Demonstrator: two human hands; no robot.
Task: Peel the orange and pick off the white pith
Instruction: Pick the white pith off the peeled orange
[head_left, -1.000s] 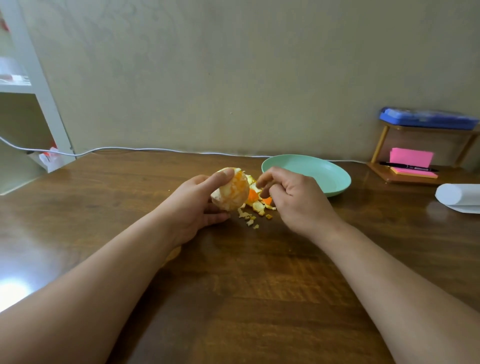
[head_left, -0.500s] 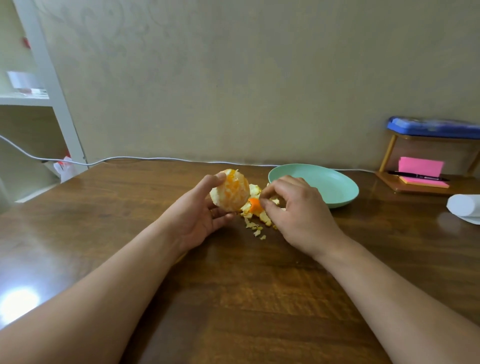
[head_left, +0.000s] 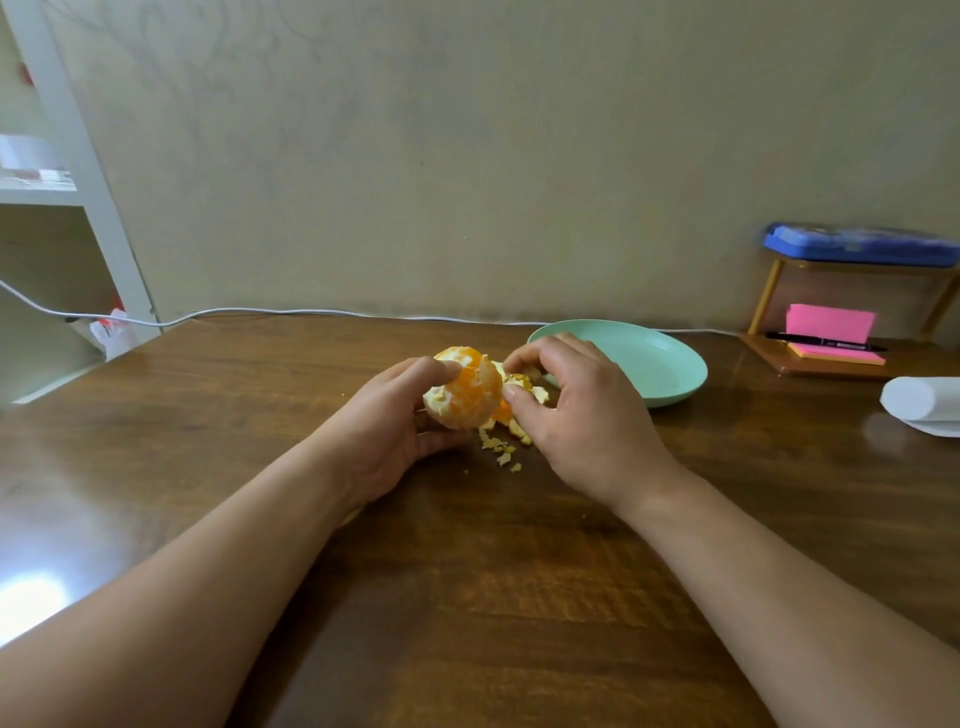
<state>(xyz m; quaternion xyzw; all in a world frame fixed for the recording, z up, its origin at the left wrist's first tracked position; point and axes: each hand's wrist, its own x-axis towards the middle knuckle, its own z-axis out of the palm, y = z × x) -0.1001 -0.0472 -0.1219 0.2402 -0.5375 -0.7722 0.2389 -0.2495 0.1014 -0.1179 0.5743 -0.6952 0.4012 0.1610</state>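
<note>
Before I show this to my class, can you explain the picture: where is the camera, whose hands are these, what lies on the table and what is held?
No machine here: a person wears one camera on the head, looking forward and down, so both forearms reach in from below. The left hand holds a mostly peeled orange over the wooden table. The right hand, fingers curled, picks at its side; whether it pinches pith I cannot tell. Peel scraps lie beside it, a green plate behind, pink sticky notes and a pen at far right.
</note>
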